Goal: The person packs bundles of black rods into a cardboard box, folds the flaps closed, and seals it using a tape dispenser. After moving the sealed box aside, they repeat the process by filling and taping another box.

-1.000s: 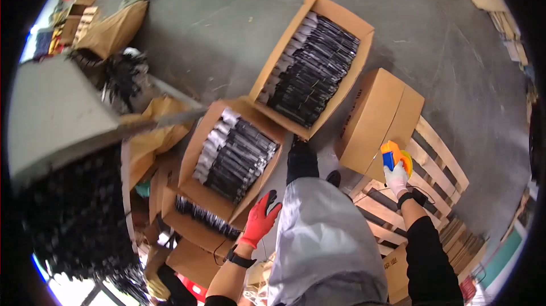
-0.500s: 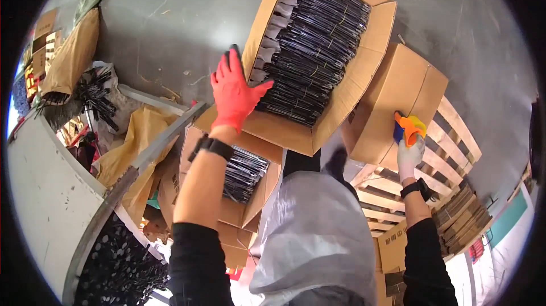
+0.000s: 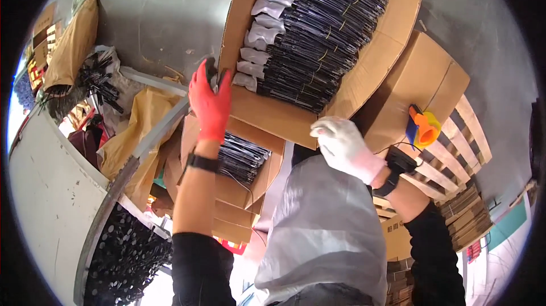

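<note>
Our red-gloved left hand [image 3: 209,103] and white-gloved right hand [image 3: 343,146] grasp the open brown cardboard box [image 3: 273,117] of black packets [image 3: 324,33], frame centre.

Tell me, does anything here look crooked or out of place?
Yes. The open carton of dark packets sits tilted, held at its corner by the left hand and at its near edge by the right hand.

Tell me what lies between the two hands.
In the head view, the near wall of the big open box spans between the left hand and right hand.
</note>
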A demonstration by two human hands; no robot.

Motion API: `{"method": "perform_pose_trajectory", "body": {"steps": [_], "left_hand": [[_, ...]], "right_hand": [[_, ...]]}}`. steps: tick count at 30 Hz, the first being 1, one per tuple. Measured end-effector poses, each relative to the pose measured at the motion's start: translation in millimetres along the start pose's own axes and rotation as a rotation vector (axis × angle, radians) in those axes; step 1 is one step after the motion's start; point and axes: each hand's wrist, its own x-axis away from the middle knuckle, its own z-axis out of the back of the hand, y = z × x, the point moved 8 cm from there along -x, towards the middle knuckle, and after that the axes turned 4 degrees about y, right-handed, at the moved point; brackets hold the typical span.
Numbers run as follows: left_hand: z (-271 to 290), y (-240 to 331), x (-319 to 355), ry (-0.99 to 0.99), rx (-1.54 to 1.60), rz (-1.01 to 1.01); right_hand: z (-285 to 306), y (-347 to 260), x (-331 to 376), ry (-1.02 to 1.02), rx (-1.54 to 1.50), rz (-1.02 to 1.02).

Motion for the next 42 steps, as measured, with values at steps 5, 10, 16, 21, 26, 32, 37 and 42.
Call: {"method": "perform_pose_trajectory", "body": {"steps": [5,10,16,21,26,32,37,42], "left_hand": [[-14.3,26.2,73.1,-0.354,-0.018,-0.067],[-44.3,29.5,120.2,-0.491,-0.282,-0.282],[-42.0,16.7,127.7,-0.495,-0.236,-0.233],[-40.1,11.9,128.4,-0.453,-0.142,-0.209],[-37.5,12.7,123.2,-0.405,-0.054,-0.203],[-24.8,4.9,124.5,-0.358,0.138,-0.174],[1.8,20.9,118.9,-0.268,0.328,-0.220],[6.8,5.7,134.5,-0.492,0.766,0.773]], "right_hand": [[-103.5,45.9,-17.2,-0.323,0.239,-0.278],[-142.0,95.5,-30.8,-0.259,0.580,-0.437],[-147.7,102.5,-34.7,-0.277,0.600,-0.676],[-134.4,106.4,-33.7,-0.267,0.572,-0.710],[-116.1,95.3,-38.2,-0.211,0.446,-0.540],[-89.1,52.8,-46.9,-0.438,-0.017,-0.805],[-71.7,28.8,-39.1,-0.194,-0.681,-0.974],[-54.9,3.9,-3.4,-0.318,-0.864,-0.951]]}}
